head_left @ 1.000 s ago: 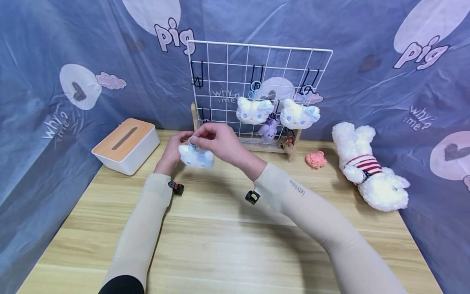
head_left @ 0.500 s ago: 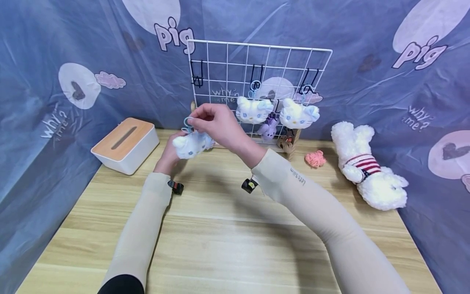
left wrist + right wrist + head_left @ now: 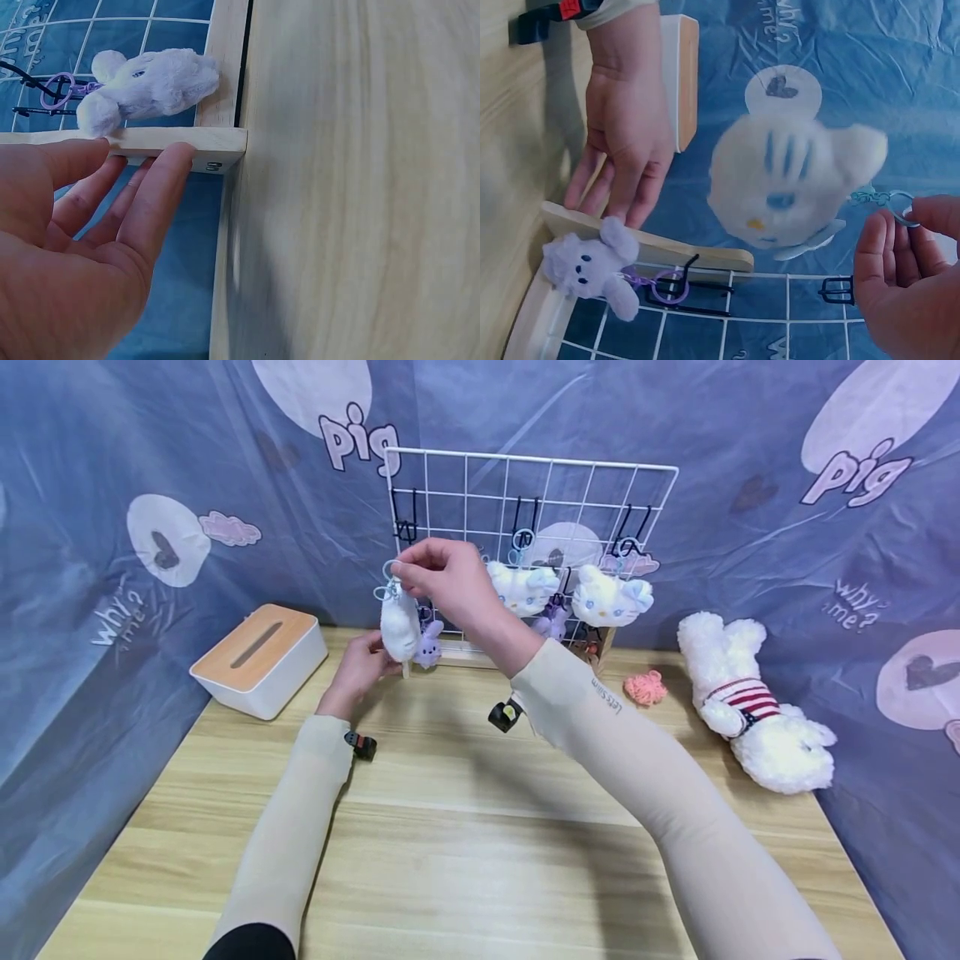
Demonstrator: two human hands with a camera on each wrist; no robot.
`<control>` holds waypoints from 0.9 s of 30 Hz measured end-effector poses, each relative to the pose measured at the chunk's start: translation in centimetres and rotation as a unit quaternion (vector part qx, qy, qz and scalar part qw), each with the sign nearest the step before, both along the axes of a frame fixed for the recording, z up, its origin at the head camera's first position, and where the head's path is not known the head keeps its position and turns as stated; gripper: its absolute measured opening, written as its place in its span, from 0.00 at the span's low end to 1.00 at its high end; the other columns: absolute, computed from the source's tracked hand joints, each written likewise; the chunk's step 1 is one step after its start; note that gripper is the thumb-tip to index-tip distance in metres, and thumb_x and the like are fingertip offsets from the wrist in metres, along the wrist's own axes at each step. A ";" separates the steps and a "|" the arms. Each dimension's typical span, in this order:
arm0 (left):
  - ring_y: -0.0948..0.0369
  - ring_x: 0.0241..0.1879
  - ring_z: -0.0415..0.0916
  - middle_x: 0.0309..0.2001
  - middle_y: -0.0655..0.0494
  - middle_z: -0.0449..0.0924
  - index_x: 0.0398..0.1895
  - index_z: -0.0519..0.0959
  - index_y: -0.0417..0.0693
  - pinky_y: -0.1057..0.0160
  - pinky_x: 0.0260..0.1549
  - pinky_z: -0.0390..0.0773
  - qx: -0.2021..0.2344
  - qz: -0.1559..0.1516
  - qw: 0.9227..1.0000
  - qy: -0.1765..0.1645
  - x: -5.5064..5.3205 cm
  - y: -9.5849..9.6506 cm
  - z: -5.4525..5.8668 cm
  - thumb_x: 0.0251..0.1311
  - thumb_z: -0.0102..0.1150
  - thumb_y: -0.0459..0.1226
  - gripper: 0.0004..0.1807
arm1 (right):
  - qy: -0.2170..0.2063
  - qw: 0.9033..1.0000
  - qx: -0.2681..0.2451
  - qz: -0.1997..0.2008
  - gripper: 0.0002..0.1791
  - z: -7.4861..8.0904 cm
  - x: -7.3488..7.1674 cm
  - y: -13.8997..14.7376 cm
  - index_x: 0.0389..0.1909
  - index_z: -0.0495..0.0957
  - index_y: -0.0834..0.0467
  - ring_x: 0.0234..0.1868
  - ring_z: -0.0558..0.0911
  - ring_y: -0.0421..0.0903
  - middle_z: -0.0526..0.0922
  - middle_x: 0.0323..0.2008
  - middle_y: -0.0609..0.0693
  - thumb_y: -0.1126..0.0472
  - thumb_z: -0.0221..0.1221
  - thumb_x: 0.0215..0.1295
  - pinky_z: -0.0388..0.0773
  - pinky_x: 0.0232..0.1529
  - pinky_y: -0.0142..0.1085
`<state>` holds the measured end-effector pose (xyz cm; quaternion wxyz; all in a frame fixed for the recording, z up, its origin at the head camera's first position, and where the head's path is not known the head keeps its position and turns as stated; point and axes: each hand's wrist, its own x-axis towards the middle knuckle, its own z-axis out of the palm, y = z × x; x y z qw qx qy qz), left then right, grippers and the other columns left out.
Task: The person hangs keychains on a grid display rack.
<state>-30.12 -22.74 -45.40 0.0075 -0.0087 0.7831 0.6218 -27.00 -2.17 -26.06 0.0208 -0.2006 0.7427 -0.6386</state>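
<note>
My right hand (image 3: 450, 581) pinches the light-blue ring (image 3: 905, 208) of a plush cat-head keychain (image 3: 772, 180). The white head hangs below the ring, turned edge-on in the head view, in front of the rack's left end. Above it on the grid is a bare black hook (image 3: 405, 518). My left hand (image 3: 97, 232) is low at that end, its extended fingers touching the rack's wooden post (image 3: 217, 142). Beside those fingers a purple plush bunny keychain (image 3: 161, 82) hangs on a lower hook. Two matching cat-head keychains, one at the middle (image 3: 525, 589) and one at the right (image 3: 611, 597), hang on the white wire grid (image 3: 551, 485).
A tissue box (image 3: 258, 660) with a wooden lid stands at the left of the wooden table (image 3: 450, 860). Pink yarn (image 3: 645, 687) and a white plush dog (image 3: 757, 702) in a striped shirt lie at the right. A printed blue cloth (image 3: 300, 568) hangs behind.
My right hand has risen toward the upper-left hook with the cat-head keychain, which has swung round edge-on. My left hand stays low at the rack's left end.
</note>
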 end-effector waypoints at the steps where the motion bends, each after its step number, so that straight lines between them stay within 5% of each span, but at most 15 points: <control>1: 0.66 0.41 0.87 0.61 0.32 0.82 0.73 0.77 0.28 0.62 0.55 0.97 0.020 -0.005 1.000 -0.006 0.0 0.1 0.0 0.83 0.55 0.29 0.21 | 0.000 1.000 0.000 -0.005 0.07 0.2 -0.2 0.0 0.49 0.90 0.64 0.38 0.87 0.41 0.89 0.36 0.48 0.64 0.70 0.79 0.97 0.50 0.38; 6: 0.62 0.46 0.86 0.65 0.33 0.80 0.74 0.75 0.27 0.55 0.60 0.97 0.045 -0.012 0.999 -0.006 -0.2 0.2 -0.2 0.85 0.54 0.30 0.22 | -0.002 1.000 -0.006 -0.026 0.07 0.9 -1.0 -0.2 0.49 0.90 0.64 0.39 0.88 0.42 0.89 0.37 0.48 0.64 0.69 0.79 0.97 0.50 0.36; 18: 0.42 0.63 0.84 0.69 0.31 0.78 0.76 0.75 0.31 0.49 0.67 0.93 0.024 -0.015 0.999 -0.014 0.2 0.5 0.2 0.87 0.54 0.32 0.22 | -0.025 0.998 -0.018 -0.046 0.06 1.7 -1.7 -0.1 0.48 0.90 0.62 0.42 0.91 0.46 0.89 0.38 0.49 0.63 0.69 0.79 0.96 0.49 0.33; 27: 0.53 0.56 0.85 0.68 0.33 0.78 0.77 0.75 0.32 0.47 0.68 0.92 0.022 -0.012 1.000 -0.014 0.1 0.3 0.2 0.86 0.54 0.33 0.23 | -0.012 0.999 -0.018 -0.050 0.06 2.0 -1.8 -0.1 0.48 0.90 0.62 0.43 0.91 0.50 0.90 0.41 0.55 0.63 0.69 0.80 0.95 0.46 0.33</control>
